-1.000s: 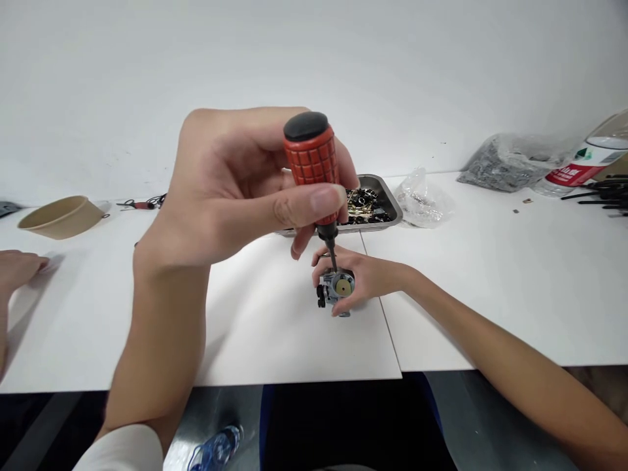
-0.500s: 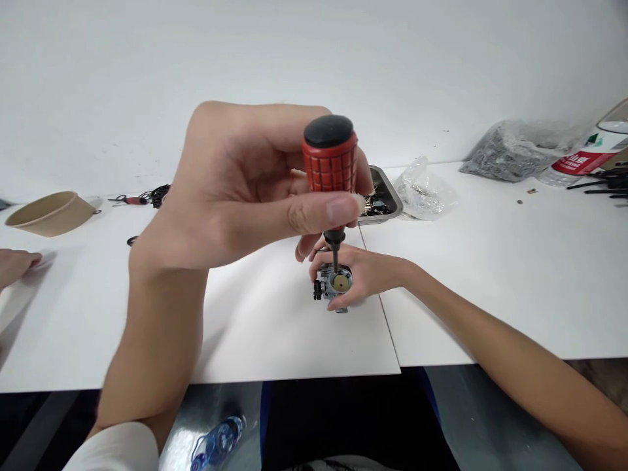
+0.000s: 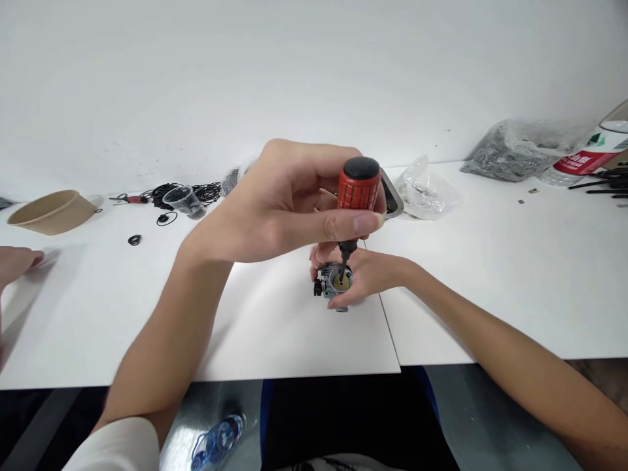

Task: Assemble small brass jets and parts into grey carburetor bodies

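Observation:
My left hand (image 3: 289,209) is closed around the red handle of a screwdriver (image 3: 360,190) with a black cap. The screwdriver points down, slightly tilted, and its tip reaches the brass-coloured disc in the bore of a small metal carburetor (image 3: 328,288). Whether the tip is seated in the disc's centre screw I cannot tell. My right hand (image 3: 367,271) grips the carburetor from the right, thumb on the near side and fingers on the far side, against the white table (image 3: 289,340). Some right-hand fingers are hidden behind the left hand.
A metal tray (image 3: 392,199) and clear plastic bag (image 3: 422,190) lie behind my hands. At left are a cardboard bowl (image 3: 53,216), a plastic cup (image 3: 184,199) and black rings (image 3: 134,240). Another person's hand (image 3: 17,261) rests far left. A bag of grey parts (image 3: 515,154) stands right.
My left hand has moved right and down with the screwdriver, bringing its tip onto the brass-coloured disc. My right hand and the carburetor have stayed in place.

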Demonstrator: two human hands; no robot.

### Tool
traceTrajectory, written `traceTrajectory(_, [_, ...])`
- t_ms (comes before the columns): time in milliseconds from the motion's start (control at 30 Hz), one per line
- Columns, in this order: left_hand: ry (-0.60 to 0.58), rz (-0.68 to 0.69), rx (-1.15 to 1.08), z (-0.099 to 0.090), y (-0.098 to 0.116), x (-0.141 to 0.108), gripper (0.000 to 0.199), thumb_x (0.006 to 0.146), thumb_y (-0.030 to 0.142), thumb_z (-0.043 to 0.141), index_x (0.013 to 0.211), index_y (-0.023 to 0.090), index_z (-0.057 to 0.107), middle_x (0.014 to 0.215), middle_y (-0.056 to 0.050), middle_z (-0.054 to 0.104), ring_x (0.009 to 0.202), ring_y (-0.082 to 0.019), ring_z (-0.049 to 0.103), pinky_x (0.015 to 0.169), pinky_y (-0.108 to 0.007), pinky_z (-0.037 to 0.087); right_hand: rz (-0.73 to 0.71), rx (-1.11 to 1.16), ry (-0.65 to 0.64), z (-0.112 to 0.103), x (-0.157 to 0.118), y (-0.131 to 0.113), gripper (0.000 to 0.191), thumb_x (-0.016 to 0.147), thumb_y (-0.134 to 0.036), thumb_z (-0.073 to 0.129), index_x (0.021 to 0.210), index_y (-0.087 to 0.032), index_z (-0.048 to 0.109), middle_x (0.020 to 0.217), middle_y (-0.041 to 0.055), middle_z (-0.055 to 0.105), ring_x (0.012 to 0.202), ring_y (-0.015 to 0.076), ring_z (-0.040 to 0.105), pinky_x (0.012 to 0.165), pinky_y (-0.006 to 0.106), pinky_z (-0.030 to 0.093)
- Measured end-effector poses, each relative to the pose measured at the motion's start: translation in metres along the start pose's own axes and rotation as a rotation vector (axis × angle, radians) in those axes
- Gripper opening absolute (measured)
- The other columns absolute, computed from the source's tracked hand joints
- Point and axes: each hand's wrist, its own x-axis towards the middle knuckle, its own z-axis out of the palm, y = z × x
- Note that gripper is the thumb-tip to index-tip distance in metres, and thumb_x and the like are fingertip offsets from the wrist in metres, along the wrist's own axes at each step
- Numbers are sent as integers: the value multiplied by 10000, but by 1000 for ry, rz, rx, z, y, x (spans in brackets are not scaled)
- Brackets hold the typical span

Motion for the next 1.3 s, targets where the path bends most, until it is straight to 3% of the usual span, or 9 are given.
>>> traceTrajectory(233, [-3, -44, -13, 2, -3, -1, 92, 885, 197, 676, 853, 125, 628, 926, -78, 708, 589, -131, 656, 459, -262, 572, 21, 1, -21, -1, 1, -2, 416, 764, -345, 782, 1118, -220, 604, 1226, 52, 503, 1037, 178, 572, 894, 320, 539])
traceTrajectory(400, [-8, -73, -76, 0, -5, -1, 81, 878, 185, 684, 873, 117, 641, 938, -105, 708, 636, -150, 676, 471, -251, 579, -4, -55, 8, 0, 0, -4, 416, 759, -340, 790, 1124, -231, 624, 1271, 57, 473, 1168, 212, 521, 979, 345, 507])
traceTrajectory(567, [-60, -148, -63, -15, -8, -2, 59, 856, 173, 701, 884, 125, 681, 963, -112, 705, 626, -157, 664, 510, -299, 600, -6, -80, 13, 0, 1, -2, 415, 749, -355, 801, 1105, -231, 629, 1247, 56, 449, 1075, 187, 534, 947, 348, 525])
traceTrajectory(733, [-114, -179, -118, -33, -18, -4, 143, 814, 256, 748, 926, 173, 717, 912, -102, 713, 627, -187, 667, 513, -308, 590, -10, -65, 4, 1, 0, 3, 413, 754, -374, 798, 1105, -244, 623, 1308, 52, 384, 1115, 196, 522, 972, 365, 517])
traceTrajectory(933, [-72, -117, -90, -33, -23, -3, 250, 818, 194, 736, 1057, 200, 660, 940, -96, 721, 627, -174, 661, 512, -292, 569, -32, -75, 13, 2, 0, 4, 384, 755, -333, 798, 1083, -241, 621, 1262, 45, 406, 1093, 180, 531, 985, 346, 512])
traceTrajectory(1133, [-41, -103, -16, -41, -25, -5, 220, 784, 244, 776, 969, 192, 669, 883, -84, 716, 619, -167, 658, 487, -259, 557, 14, -85, -5, 1, -1, 2, 396, 765, -359, 783, 1105, -245, 617, 1293, 50, 397, 1058, 178, 553, 940, 348, 531])
traceTrajectory(1300, [-133, -52, 25, -36, -12, -4, 156, 852, 146, 660, 1007, 159, 666, 912, -101, 698, 729, -180, 669, 548, -273, 587, -7, -89, 11, 2, 0, 4, 401, 750, -332, 790, 1102, -245, 618, 1284, 51, 396, 1096, 194, 537, 960, 358, 528])
